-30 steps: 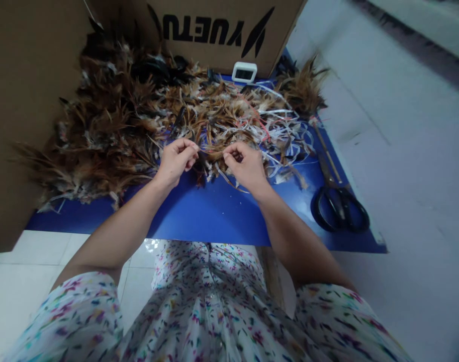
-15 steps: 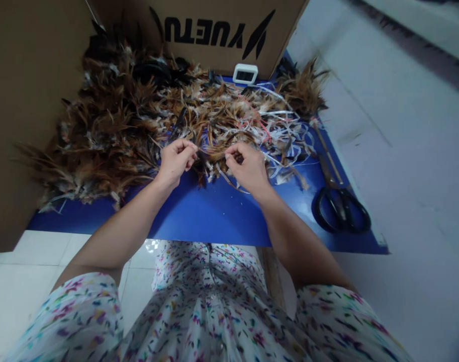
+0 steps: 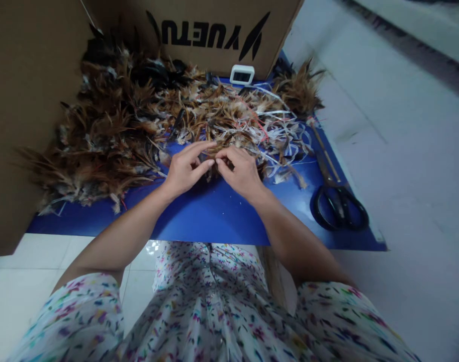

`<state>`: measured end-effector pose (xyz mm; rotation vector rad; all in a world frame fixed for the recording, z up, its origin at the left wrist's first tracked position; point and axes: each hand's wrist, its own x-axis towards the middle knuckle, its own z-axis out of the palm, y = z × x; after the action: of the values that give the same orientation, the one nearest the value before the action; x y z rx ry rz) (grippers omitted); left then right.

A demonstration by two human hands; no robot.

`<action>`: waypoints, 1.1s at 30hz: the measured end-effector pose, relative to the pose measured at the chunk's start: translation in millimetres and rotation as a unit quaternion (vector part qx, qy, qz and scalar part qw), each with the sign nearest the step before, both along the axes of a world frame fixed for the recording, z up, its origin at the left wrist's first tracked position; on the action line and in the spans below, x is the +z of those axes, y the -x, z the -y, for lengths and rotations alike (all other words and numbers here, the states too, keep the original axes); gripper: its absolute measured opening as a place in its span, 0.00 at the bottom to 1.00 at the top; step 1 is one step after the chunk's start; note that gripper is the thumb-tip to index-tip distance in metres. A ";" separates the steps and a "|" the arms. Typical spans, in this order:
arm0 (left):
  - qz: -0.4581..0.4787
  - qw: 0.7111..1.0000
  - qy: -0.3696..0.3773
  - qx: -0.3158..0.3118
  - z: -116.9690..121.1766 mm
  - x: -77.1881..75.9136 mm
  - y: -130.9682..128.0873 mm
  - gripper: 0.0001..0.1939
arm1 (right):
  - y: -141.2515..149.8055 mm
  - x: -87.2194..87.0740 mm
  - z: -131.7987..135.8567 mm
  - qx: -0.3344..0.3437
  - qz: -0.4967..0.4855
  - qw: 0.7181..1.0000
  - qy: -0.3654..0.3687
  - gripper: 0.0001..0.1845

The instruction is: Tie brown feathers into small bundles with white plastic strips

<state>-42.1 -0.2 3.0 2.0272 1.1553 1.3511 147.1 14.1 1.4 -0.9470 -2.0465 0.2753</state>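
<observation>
My left hand (image 3: 187, 167) reaches in from the left, fingers stretched toward the right hand, with its thumb apart from the forefinger. My right hand (image 3: 240, 172) is closed in a pinch on brown feathers, mostly hidden behind the fingers. The two hands nearly meet, thumb tips close together, just above the near edge of a loose pile of brown feathers (image 3: 199, 113). Mixed into the right side of that pile are white ribbon strips (image 3: 278, 128) and a few red strands.
Fuller brown feather bunches (image 3: 104, 146) lie to the left. Cardboard boxes (image 3: 210, 55) stand behind and on the left of the blue tabletop (image 3: 210, 216). A small white digital display (image 3: 242, 75) sits at the back. Black-handled scissors (image 3: 338, 207) and a feather duster (image 3: 300, 90) lie right.
My left hand has moved right toward the right hand, and its fingers have gone from a pinch to stretched out. My right hand has shifted slightly left, still pinching.
</observation>
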 end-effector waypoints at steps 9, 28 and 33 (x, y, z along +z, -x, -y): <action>-0.079 0.996 -0.008 0.038 -5.8 2.8 2.8 0.07 | -1.6 2.9 0.8 -0.004 0.008 1.000 -0.008 0.07; -0.143 0.981 -0.068 0.108 -6.2 0.8 6.3 0.07 | -4.5 1.8 -4.2 -0.040 0.017 0.999 -0.024 0.05; -0.162 0.976 -0.097 0.104 -6.8 0.0 8.3 0.08 | -5.6 0.6 -7.2 -0.040 0.015 0.998 -0.052 0.07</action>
<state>-50.4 6.6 3.0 2.3907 1.4606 1.3042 152.7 21.3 1.9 -0.9713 -2.0235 0.1109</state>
